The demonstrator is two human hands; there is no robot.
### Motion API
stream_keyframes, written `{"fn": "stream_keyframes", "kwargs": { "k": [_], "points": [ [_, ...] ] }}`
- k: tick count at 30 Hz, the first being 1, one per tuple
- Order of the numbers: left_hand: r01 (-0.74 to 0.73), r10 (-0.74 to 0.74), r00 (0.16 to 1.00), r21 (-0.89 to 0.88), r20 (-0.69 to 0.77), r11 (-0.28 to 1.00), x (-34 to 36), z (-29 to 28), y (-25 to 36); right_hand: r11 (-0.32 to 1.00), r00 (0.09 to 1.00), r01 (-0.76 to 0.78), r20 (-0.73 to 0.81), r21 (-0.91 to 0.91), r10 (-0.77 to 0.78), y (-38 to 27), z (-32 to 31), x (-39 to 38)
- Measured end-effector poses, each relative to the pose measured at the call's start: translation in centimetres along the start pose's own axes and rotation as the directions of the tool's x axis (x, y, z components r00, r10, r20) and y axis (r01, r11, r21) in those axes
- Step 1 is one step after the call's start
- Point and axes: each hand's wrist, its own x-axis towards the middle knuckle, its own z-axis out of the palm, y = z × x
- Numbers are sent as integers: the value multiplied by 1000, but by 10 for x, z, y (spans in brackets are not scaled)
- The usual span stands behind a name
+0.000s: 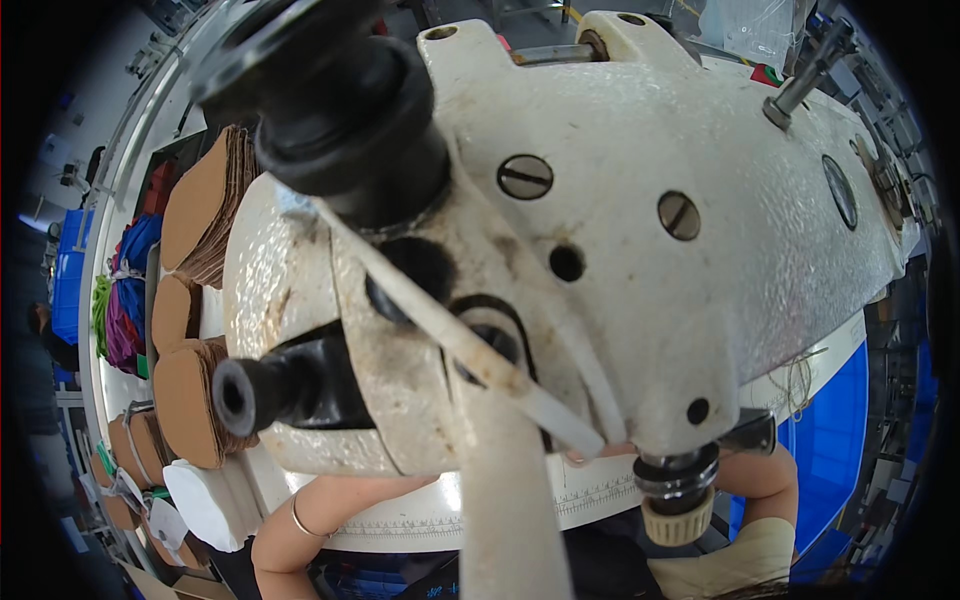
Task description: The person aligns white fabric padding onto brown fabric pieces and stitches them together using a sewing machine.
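Note:
The worn white head of a sewing machine (pixel 620 280) fills most of the view, very close. Black knobs (pixel 350 140) and a pale thin tube (pixel 470 350) are on its front. From below, my left forearm (pixel 345 497), with a bracelet at the wrist, reaches in behind the machine head. My right forearm (pixel 755 472) does the same on the other side. Both hands are hidden by the machine, so what they hold or touch does not show. A ruler strip (pixel 590 505) runs along the white table's near edge.
Stacks of brown sole-shaped pieces (pixel 190 400) line the left side, with a white stack (pixel 205 500) nearer me. Coloured bundles (pixel 130 270) lie beyond them. At the right, a blue bin (pixel 825 450) stands beside the table, near loose thread (pixel 797 383).

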Motion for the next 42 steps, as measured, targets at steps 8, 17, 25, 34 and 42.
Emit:
{"fn": "stream_keyframes", "kwargs": {
  "k": [8, 17, 25, 34, 42],
  "points": [
    [-22, 22, 1000, -106, 0, 994, -11, 1, -15, 887, 901, 405, 264, -222, -345, 7, 2, -11],
    [18, -18, 1000, -19, -8, 1000, -8, -2, -17, 983, 978, 117, -158, -138, -139, 7, 33, -8],
    [24, -25, 999, -21, -21, 999, -8, -3, -17, 985, 945, 76, -305, -155, -120, 9, 36, 7],
    [29, -30, 999, -10, -32, 1000, -7, -5, -15, 966, 975, -199, 135, 166, 177, -1, 5, 1],
    [-1, 0, 999, -25, -53, 1000, -7, -4, -16, 947, 910, -284, 354, 153, 216, -4, -9, 1]
  ]
}}
